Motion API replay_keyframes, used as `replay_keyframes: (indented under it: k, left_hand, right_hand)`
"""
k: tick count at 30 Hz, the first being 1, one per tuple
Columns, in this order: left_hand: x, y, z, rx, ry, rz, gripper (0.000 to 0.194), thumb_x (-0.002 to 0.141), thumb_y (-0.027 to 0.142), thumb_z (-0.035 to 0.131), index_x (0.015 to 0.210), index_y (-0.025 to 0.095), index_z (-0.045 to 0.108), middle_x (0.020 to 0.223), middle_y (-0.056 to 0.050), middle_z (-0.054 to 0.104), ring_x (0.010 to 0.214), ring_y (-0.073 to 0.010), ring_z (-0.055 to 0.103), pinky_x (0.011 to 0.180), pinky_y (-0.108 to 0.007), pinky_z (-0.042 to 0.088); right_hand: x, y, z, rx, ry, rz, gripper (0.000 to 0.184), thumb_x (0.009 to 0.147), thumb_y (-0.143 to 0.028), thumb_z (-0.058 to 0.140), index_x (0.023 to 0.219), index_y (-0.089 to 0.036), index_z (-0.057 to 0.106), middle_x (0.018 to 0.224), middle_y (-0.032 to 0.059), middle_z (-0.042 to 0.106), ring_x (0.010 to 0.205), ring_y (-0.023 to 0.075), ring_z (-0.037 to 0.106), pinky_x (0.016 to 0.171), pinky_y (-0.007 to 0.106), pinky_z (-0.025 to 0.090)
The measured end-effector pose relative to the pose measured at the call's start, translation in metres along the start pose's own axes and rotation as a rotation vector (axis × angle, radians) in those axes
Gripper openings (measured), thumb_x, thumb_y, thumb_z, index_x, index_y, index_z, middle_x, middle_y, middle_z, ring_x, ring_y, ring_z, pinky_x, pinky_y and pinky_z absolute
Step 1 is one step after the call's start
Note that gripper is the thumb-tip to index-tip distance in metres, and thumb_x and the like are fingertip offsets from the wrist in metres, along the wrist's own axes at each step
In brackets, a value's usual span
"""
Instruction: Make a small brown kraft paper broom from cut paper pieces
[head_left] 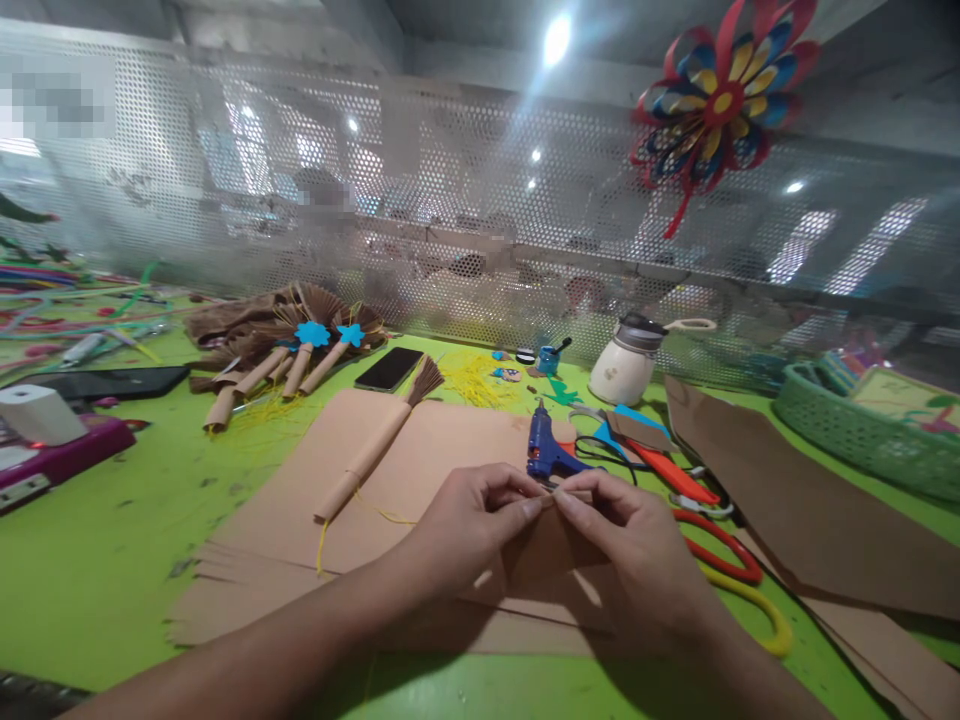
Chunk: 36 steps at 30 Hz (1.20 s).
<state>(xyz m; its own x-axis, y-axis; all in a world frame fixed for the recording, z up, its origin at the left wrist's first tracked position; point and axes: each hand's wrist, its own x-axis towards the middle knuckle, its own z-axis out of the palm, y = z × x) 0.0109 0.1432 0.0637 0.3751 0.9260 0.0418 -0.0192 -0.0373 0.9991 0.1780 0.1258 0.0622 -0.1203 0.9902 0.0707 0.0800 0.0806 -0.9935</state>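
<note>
My left hand [476, 515] and my right hand [630, 530] meet above a stack of brown kraft paper sheets [292, 480]. Thumbs and forefingers of both pinch the edge of a small brown paper piece [553, 498]; the fingers cover much of it. Right behind the fingertips lies a blue hot glue gun [541, 445], its nozzle pointing away from me. To the left, on the stack, rests a rolled paper tube [364, 462] with a fringed end and a yellow string [322, 550] trailing from its near end.
Red-handled scissors [724, 550] and a yellow handle [772, 625] lie to the right, beside dark brown paper [795, 500]. Farther back stand a white jug [626, 365] and a green basket [847, 430]. Finished-looking paper brooms [300, 365], a phone [388, 369] and a purple power strip [82, 450] lie leftward.
</note>
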Motion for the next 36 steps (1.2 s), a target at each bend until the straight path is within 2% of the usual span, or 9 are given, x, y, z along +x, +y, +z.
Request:
replay_keyframes:
  k: [8, 11, 18, 24, 28, 30, 36]
  left_hand:
    - [-0.001, -0.005, 0.002, -0.059, -0.004, -0.06, 0.013, 0.07, 0.027, 0.065, 0.071, 0.014, 0.061, 0.064, 0.001, 0.058, 0.059, -0.0102, 0.049, 0.058, -0.023, 0.037]
    - [0.0, -0.008, 0.004, -0.08, -0.003, -0.077, 0.012, 0.071, 0.026, 0.063, 0.073, 0.014, 0.06, 0.062, 0.002, 0.056, 0.057, -0.0096, 0.048, 0.056, -0.022, 0.036]
    - [-0.002, -0.002, 0.007, -0.019, 0.005, -0.09, 0.008, 0.073, 0.022, 0.057, 0.07, 0.015, 0.058, 0.055, 0.005, 0.05, 0.05, -0.0072, 0.042, 0.049, -0.02, 0.032]
    - [0.0, -0.006, 0.005, -0.008, -0.01, -0.099, 0.013, 0.073, 0.027, 0.058, 0.075, 0.014, 0.06, 0.062, 0.001, 0.056, 0.056, -0.01, 0.048, 0.053, -0.021, 0.036]
    - [-0.001, -0.005, 0.004, 0.034, -0.068, -0.053, 0.02, 0.077, 0.03, 0.056, 0.082, 0.012, 0.064, 0.073, -0.002, 0.06, 0.063, -0.0111, 0.05, 0.058, -0.022, 0.038]
    - [-0.002, -0.004, 0.005, 0.046, -0.069, -0.037, 0.021, 0.076, 0.03, 0.057, 0.081, 0.012, 0.065, 0.071, -0.002, 0.06, 0.061, -0.0104, 0.048, 0.057, -0.022, 0.037]
    - [-0.004, -0.013, 0.007, -0.111, -0.018, -0.123, 0.021, 0.075, 0.033, 0.06, 0.075, 0.013, 0.059, 0.062, 0.001, 0.056, 0.054, -0.0092, 0.048, 0.052, -0.021, 0.037]
  right_hand:
    - [-0.002, -0.004, 0.005, 0.105, -0.031, 0.089, 0.025, 0.067, -0.04, 0.07, 0.078, -0.018, 0.063, 0.069, 0.0009, 0.06, 0.064, 0.0151, 0.053, 0.056, 0.024, 0.041]
    - [-0.003, -0.003, 0.006, 0.142, 0.002, 0.093, 0.024, 0.069, -0.039, 0.068, 0.078, -0.017, 0.062, 0.067, 0.0011, 0.059, 0.062, 0.0147, 0.053, 0.054, 0.025, 0.041]
    - [0.0, 0.002, 0.001, 0.08, 0.049, 0.097, 0.025, 0.071, -0.04, 0.067, 0.071, -0.016, 0.06, 0.065, 0.0009, 0.057, 0.06, 0.0128, 0.049, 0.053, 0.023, 0.039]
    - [0.002, 0.004, -0.001, 0.013, 0.049, 0.053, 0.025, 0.071, -0.039, 0.067, 0.069, -0.015, 0.061, 0.067, 0.0015, 0.058, 0.063, 0.0136, 0.049, 0.056, 0.024, 0.038]
    - [0.003, 0.005, -0.001, -0.036, 0.056, 0.034, 0.026, 0.069, -0.04, 0.067, 0.066, -0.014, 0.061, 0.063, 0.0006, 0.056, 0.06, 0.0127, 0.047, 0.055, 0.023, 0.036]
    - [0.003, 0.005, -0.001, -0.048, 0.054, 0.044, 0.027, 0.068, -0.039, 0.068, 0.064, -0.014, 0.06, 0.06, -0.0003, 0.055, 0.058, 0.0119, 0.045, 0.054, 0.023, 0.035]
    - [0.0, 0.005, 0.003, 0.042, -0.007, 0.083, 0.024, 0.068, -0.037, 0.069, 0.068, -0.015, 0.061, 0.064, 0.0, 0.056, 0.061, 0.0121, 0.047, 0.055, 0.023, 0.035]
